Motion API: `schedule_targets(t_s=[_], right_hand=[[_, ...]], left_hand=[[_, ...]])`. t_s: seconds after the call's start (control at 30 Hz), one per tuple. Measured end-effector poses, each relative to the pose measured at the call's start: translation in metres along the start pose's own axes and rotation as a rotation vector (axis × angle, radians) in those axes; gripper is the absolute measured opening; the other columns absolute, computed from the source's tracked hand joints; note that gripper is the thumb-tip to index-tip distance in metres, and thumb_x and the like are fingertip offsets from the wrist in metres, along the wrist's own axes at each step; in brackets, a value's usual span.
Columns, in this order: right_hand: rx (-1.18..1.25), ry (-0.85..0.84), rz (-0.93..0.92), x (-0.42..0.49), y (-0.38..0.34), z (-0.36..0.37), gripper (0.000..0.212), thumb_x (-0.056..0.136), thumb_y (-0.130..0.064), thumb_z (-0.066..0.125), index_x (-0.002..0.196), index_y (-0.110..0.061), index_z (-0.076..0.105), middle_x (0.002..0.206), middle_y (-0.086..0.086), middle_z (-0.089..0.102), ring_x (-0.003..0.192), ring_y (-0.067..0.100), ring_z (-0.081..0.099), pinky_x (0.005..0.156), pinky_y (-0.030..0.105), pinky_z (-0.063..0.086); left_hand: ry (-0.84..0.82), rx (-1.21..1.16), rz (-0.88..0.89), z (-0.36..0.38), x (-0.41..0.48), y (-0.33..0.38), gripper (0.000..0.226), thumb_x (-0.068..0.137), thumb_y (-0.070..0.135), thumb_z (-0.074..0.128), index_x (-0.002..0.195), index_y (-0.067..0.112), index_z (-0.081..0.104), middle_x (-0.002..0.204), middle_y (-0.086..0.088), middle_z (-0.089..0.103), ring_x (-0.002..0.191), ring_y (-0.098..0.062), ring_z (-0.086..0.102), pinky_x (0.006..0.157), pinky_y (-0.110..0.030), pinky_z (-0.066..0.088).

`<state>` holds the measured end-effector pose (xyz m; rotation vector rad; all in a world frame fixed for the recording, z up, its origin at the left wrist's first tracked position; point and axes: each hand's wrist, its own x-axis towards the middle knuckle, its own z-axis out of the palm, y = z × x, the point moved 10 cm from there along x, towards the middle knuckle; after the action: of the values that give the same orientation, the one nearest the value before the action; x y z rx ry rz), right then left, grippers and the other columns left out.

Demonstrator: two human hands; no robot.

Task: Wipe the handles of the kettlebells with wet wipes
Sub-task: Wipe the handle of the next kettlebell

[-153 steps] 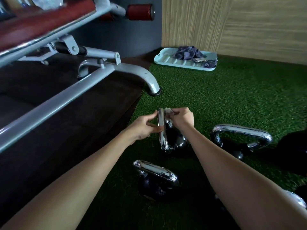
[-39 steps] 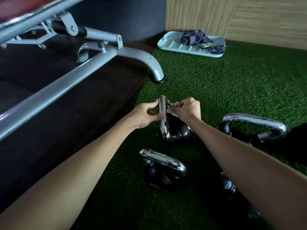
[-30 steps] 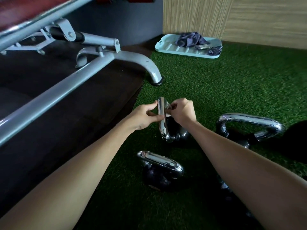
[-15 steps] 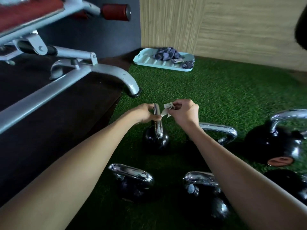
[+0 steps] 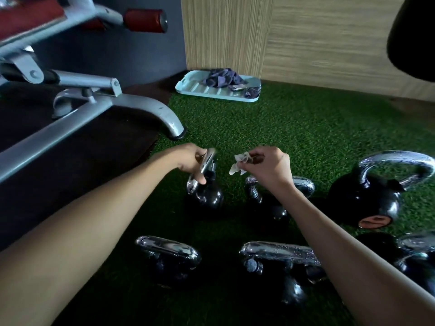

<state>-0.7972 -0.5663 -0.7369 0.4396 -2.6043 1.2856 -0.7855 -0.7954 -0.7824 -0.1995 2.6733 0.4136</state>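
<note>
Several black kettlebells with chrome handles stand on green turf. My left hand (image 5: 191, 160) grips the chrome handle of a small kettlebell (image 5: 207, 195) at the centre. My right hand (image 5: 267, 168) pinches a crumpled white wet wipe (image 5: 240, 161), held clear of that handle, to its right. Behind my right wrist stands another kettlebell (image 5: 277, 205). A larger kettlebell (image 5: 374, 198) sits at the right. Two more kettlebells are nearer me, one at front left (image 5: 170, 257) and one at front centre (image 5: 282, 264), partly hidden by my right forearm.
A grey metal bench frame (image 5: 98, 109) with a foot (image 5: 175, 130) stands at the left over a dark mat. A pale blue tray (image 5: 200, 90) with crumpled cloth lies by the wooden wall. A dark round object (image 5: 414, 36) hangs at the top right.
My right hand has pulled the wipe off the handle and moved right. My left hand keeps its grip. The view has swung right and shows more kettlebells.
</note>
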Motion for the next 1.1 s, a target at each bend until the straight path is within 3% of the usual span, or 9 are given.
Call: schedule_targets(t_s=[0.1, 0.2, 0.33, 0.4, 0.47, 0.67, 0.8, 1.0, 1.1], right_hand=[[0.016, -0.025, -0.003, 0.0, -0.003, 0.005, 0.022, 0.071, -0.028, 0.092, 0.089, -0.022, 0.08, 0.071, -0.02, 0.066, 0.066, -0.01, 0.061, 0.058, 0.005, 0.047], [0.061, -0.037, 0.021, 0.001, -0.004, 0.008, 0.021, 0.071, -0.03, 0.092, 0.088, -0.023, 0.08, 0.075, -0.014, 0.073, 0.069, -0.004, 0.067, 0.061, 0.011, 0.052], [0.054, -0.036, 0.035, 0.002, -0.003, 0.011, 0.023, 0.069, -0.032, 0.092, 0.088, -0.025, 0.08, 0.078, -0.009, 0.076, 0.075, 0.005, 0.072, 0.068, 0.021, 0.056], [0.043, -0.045, 0.042, 0.001, -0.002, 0.013, 0.023, 0.069, -0.033, 0.092, 0.088, -0.025, 0.081, 0.078, -0.009, 0.076, 0.075, 0.007, 0.072, 0.07, 0.027, 0.059], [0.044, -0.049, 0.043, -0.001, -0.002, 0.013, 0.023, 0.069, -0.034, 0.092, 0.087, -0.025, 0.08, 0.078, -0.01, 0.076, 0.075, 0.006, 0.072, 0.069, 0.027, 0.058], [0.038, -0.068, 0.03, -0.007, -0.004, 0.013, 0.023, 0.068, -0.034, 0.093, 0.085, -0.027, 0.079, 0.077, -0.012, 0.075, 0.074, 0.004, 0.071, 0.067, 0.022, 0.057], [0.064, -0.063, 0.045, -0.007, -0.002, 0.007, 0.022, 0.069, -0.034, 0.092, 0.085, -0.028, 0.079, 0.073, -0.018, 0.071, 0.069, -0.003, 0.068, 0.057, 0.009, 0.051], [0.082, -0.037, 0.067, -0.002, -0.007, -0.02, 0.025, 0.072, -0.036, 0.091, 0.091, -0.025, 0.08, 0.081, -0.013, 0.075, 0.074, -0.001, 0.07, 0.058, 0.007, 0.049], [0.04, -0.019, 0.044, -0.001, -0.009, -0.053, 0.019, 0.073, -0.032, 0.089, 0.088, -0.031, 0.078, 0.077, -0.018, 0.072, 0.068, -0.011, 0.064, 0.059, 0.002, 0.044]], left_hand=[[-0.1, 0.123, 0.102, -0.012, 0.0, -0.001, 0.12, 0.056, 0.021, 0.099, 0.154, 0.045, 0.034, 0.153, 0.009, 0.048, 0.141, -0.021, 0.045, 0.115, -0.041, 0.038], [-0.152, 0.19, 0.206, -0.015, 0.005, 0.003, 0.119, 0.054, 0.002, 0.096, 0.147, 0.052, 0.042, 0.148, 0.016, 0.053, 0.137, -0.011, 0.048, 0.11, -0.033, 0.04], [-0.092, 0.331, 0.289, -0.018, 0.002, 0.014, 0.11, 0.061, -0.009, 0.089, 0.142, 0.054, 0.049, 0.129, 0.024, 0.053, 0.107, -0.004, 0.05, 0.083, -0.026, 0.04], [-0.025, 0.404, 0.321, -0.022, -0.001, 0.018, 0.109, 0.064, 0.0, 0.091, 0.142, 0.059, 0.045, 0.111, 0.022, 0.047, 0.099, -0.005, 0.047, 0.072, -0.028, 0.037], [0.069, 0.465, 0.377, -0.026, -0.005, 0.019, 0.109, 0.062, 0.013, 0.095, 0.144, 0.059, 0.041, 0.102, 0.017, 0.046, 0.101, -0.009, 0.048, 0.074, -0.03, 0.039], [0.237, 0.327, 0.37, -0.031, -0.007, -0.01, 0.07, 0.07, 0.024, 0.092, 0.131, 0.044, 0.064, 0.108, 0.017, 0.056, 0.109, -0.013, 0.056, 0.092, -0.042, 0.051], [0.238, 0.338, 0.381, -0.034, 0.0, -0.005, 0.06, 0.073, 0.018, 0.09, 0.127, 0.032, 0.069, 0.105, 0.015, 0.051, 0.11, -0.011, 0.051, 0.087, -0.026, 0.037], [0.237, 0.331, 0.303, -0.035, -0.005, -0.004, 0.049, 0.074, 0.019, 0.09, 0.114, 0.036, 0.07, 0.111, 0.013, 0.055, 0.1, -0.014, 0.06, 0.072, -0.027, 0.041], [0.369, 0.315, 0.314, -0.033, -0.024, 0.018, 0.059, 0.071, 0.042, 0.09, 0.124, 0.048, 0.066, 0.124, 0.012, 0.062, 0.108, -0.015, 0.06, 0.087, -0.031, 0.049]])
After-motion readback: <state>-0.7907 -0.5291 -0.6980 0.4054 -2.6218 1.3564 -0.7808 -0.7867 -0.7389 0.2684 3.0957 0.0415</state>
